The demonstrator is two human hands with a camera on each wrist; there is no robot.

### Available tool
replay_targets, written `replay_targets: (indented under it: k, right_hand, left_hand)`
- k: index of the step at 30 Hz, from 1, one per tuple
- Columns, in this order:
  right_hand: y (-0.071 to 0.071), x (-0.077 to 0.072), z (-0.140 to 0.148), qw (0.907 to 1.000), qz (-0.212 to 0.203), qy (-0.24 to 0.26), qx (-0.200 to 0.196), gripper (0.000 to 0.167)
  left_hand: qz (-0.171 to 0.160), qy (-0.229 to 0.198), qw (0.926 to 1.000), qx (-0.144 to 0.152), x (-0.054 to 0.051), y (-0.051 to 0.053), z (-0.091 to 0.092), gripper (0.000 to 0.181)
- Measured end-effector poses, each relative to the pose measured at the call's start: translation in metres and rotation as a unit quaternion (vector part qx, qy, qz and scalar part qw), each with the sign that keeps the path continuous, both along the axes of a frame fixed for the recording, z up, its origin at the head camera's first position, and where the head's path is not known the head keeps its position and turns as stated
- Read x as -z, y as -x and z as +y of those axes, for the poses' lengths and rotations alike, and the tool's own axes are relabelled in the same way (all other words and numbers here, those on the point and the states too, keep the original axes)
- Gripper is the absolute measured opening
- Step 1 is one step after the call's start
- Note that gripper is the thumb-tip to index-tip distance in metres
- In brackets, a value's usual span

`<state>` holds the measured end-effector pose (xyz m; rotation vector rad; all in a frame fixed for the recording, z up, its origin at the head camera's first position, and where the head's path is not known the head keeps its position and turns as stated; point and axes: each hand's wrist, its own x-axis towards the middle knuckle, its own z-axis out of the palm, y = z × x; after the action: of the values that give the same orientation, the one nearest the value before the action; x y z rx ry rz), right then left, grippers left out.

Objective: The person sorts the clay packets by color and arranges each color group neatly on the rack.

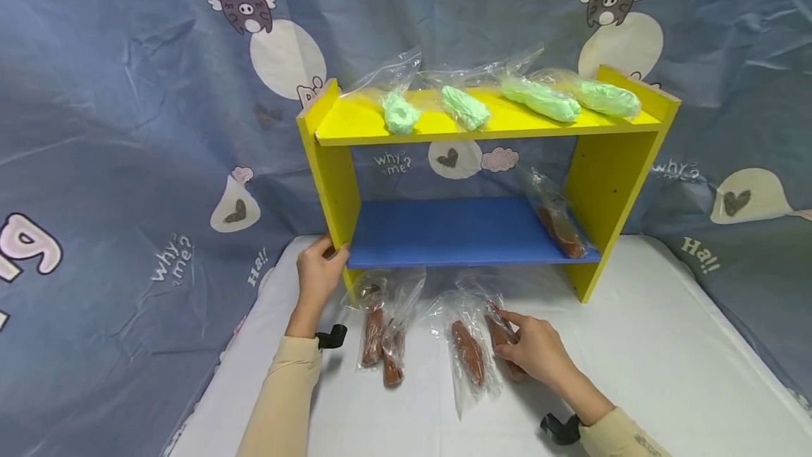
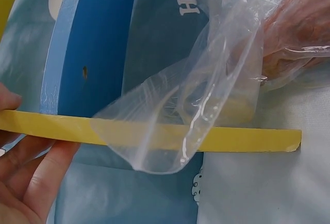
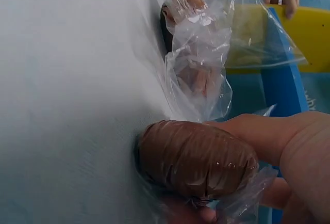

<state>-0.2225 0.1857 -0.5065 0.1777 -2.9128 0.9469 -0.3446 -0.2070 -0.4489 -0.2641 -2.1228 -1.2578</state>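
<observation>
My left hand (image 1: 319, 270) grips the left side panel (image 1: 330, 196) of a small yellow and blue shelf; in the left wrist view the thumb lies on one side of the yellow board (image 2: 247, 140) and the fingers on the other. Down on the white table, my right hand (image 1: 536, 350) holds a brown clay-like roll (image 3: 196, 158) in a clear plastic bag, thumb and fingers on either side of it. Just left of that lies another bagged brown roll (image 1: 468, 352). Two more bagged brown rolls, one nearer (image 1: 393, 358) and one farther (image 1: 373, 333), lie below the shelf's left end.
Several bagged pale green pieces (image 1: 539, 99) lie along the yellow top board (image 1: 431, 136). One bagged brown roll (image 1: 561, 230) rests at the right end of the blue shelf board (image 1: 438, 231). A blue printed cloth (image 1: 158, 125) hangs behind and beside the white table (image 1: 641, 344).
</observation>
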Motion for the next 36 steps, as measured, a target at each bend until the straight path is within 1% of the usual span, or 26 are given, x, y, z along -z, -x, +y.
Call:
replay_targets:
  k: [7,12,17,20,23,26,32,36]
  right_hand:
    - [0.003,0.002,0.002,0.9995,0.02,-0.024,-0.005,0.063]
    - [0.005,0.003,0.004,0.9993,0.031,-0.018,-0.011,0.059]
    - [0.003,0.006,0.008,0.9998,0.011,-0.011,-0.014,0.058]
    - [0.0,0.004,0.009,0.9997,0.011,-0.009,-0.018,0.059]
    - [-0.006,-0.003,0.01,0.9994,0.026,-0.009,-0.021,0.058]
    - [-0.012,-0.014,0.011,0.9986,0.042,-0.019,-0.025,0.056]
    - [-0.027,-0.041,0.011,0.9972,0.057,-0.03,-0.036,0.054]
    - [-0.034,-0.061,0.011,0.9953,0.081,-0.028,-0.044,0.054]
  left_hand:
    - [0.0,0.001,1.0,-0.003,0.001,0.001,0.002,0.018]
    - [0.005,0.002,1.0,0.0,0.001,0.001,0.003,0.017]
    - [0.002,0.002,1.0,0.0,0.0,0.0,0.003,0.017]
    - [-0.001,0.002,1.0,0.001,0.0,0.0,0.002,0.018]
    - [-0.005,0.003,1.0,0.002,-0.001,0.0,0.002,0.018]
    - [-0.006,0.003,1.0,0.002,0.0,0.001,0.001,0.018]
    - [0.004,0.006,1.0,-0.004,0.001,0.0,0.001,0.017]
    - [0.009,0.008,0.9999,-0.003,0.0,0.0,0.002,0.018]
